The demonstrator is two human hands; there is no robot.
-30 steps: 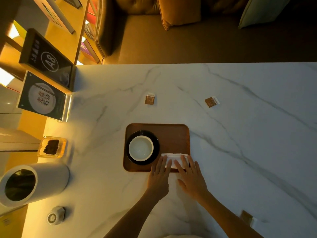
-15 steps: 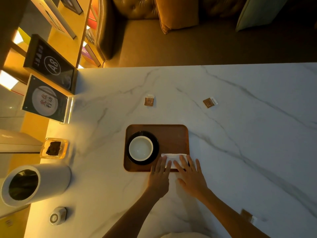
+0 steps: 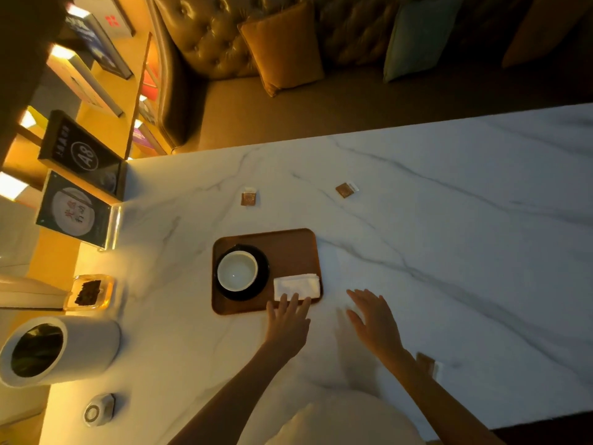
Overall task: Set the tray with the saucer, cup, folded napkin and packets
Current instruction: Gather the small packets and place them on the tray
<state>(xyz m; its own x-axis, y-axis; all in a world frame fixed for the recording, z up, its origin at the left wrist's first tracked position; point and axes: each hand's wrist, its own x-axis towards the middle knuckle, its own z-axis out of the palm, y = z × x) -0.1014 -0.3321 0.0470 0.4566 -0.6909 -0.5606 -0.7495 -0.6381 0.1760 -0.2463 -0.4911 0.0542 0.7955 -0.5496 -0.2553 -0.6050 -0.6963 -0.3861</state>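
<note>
- Your left hand (image 3: 286, 319) lies flat with the fingers spread and nothing pinched; its fingertips (image 3: 282, 298) reach over the near edge of the tray and touch the near edge of the folded napkin.
- Your right hand (image 3: 372, 317) is open too, fingers splayed, holding nothing. It sits over bare marble just to the right of the tray, clear of the napkin; whether it touches the table or hovers cannot be told.
- The wooden tray (image 3: 288, 245) rests on the white marble table (image 3: 449, 252), straight ahead of you.
- The black saucer (image 3: 264, 274) occupies the left half of the tray, and the white cup (image 3: 237, 271) stands upright in its middle, empty as far as can be seen.
- The folded napkin (image 3: 296, 285) lies in the tray's near right corner, just beside the saucer, with its right edge at the tray's rim.
- Two brown packets are off the tray on the far side of the table: one packet (image 3: 248, 198) beyond the tray's left half, the other packet (image 3: 346, 189) further right, well apart from each other.
- A third packet (image 3: 428, 364) shows partly behind your right forearm, near the table's near edge.
- At your left stand a white cylinder bin (image 3: 90, 345), a small glass dish (image 3: 107, 290) with dark contents, and a framed A8 sign (image 3: 85, 154).
</note>
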